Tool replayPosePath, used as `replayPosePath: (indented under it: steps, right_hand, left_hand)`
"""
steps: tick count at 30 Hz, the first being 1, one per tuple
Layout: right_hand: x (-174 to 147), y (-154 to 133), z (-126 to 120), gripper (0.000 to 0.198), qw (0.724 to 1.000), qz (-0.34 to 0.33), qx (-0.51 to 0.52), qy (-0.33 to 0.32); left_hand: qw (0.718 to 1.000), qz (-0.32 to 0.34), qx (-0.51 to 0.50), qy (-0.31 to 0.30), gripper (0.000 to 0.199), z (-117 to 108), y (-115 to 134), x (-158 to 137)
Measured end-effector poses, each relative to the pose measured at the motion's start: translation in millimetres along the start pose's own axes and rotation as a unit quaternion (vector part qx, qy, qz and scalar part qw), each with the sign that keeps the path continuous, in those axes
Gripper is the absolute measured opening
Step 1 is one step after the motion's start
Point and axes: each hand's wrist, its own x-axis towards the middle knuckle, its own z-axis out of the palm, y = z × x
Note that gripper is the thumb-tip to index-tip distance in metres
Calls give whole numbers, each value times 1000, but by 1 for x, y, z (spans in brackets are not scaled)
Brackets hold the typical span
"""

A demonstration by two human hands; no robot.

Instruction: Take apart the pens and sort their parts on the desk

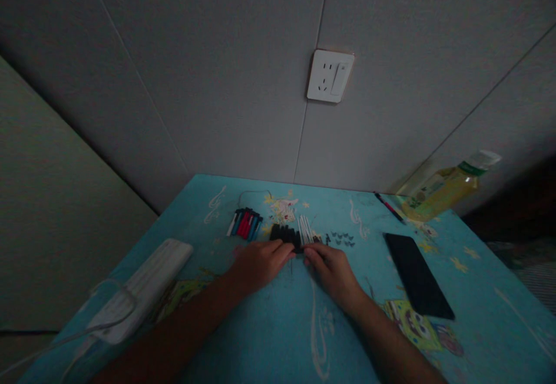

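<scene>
My left hand [264, 263] and my right hand [333, 271] meet at the middle of the table, fingers closed in pinches. A small dark part [299, 250] shows between the two sets of fingertips; its exact kind is too dim to tell. Just beyond the left fingers lies a row of black tube-like pieces [284, 234]. Beside it, past the right fingertips, several thin white sticks like pen refills [306, 229] lie side by side. Further left sits a group of white, red and blue pen-like barrels with dark ends [246, 224]. Small dark clip-like pieces [343, 238] are laid out to the right.
A white power strip [143, 288] with a cable lies at the left. On the right are a black phone [417, 274], a red and black pen [389, 208] and a bottle of yellow liquid [447, 192]. A wall with a socket [330, 76] rises behind the blue patterned tablecloth [269, 337].
</scene>
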Motion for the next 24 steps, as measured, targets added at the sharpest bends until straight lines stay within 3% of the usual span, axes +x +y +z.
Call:
replayPosePath:
  steps: [10,15,18,20,24]
  right_hand:
    - [1,-5,0,18,997,-69,3,40]
    - [6,-1,-23,22,988,-92,-114,58]
    - [9,13,-55,24,966,-51,-235,98]
    - [9,25,-78,25,943,11,-305,132]
    - [1,50,-109,23,906,150,-388,77]
  left_hand:
    - [999,-15,-35,-11,30,2,-4,-1]
    - [998,-7,-55,0,30,5,-7,0]
    - [999,-9,-45,-4,31,7,-7,-1]
    - [999,-11,-43,-9,31,8,-6,-2]
    - [999,-14,-37,-17,30,8,-5,-2]
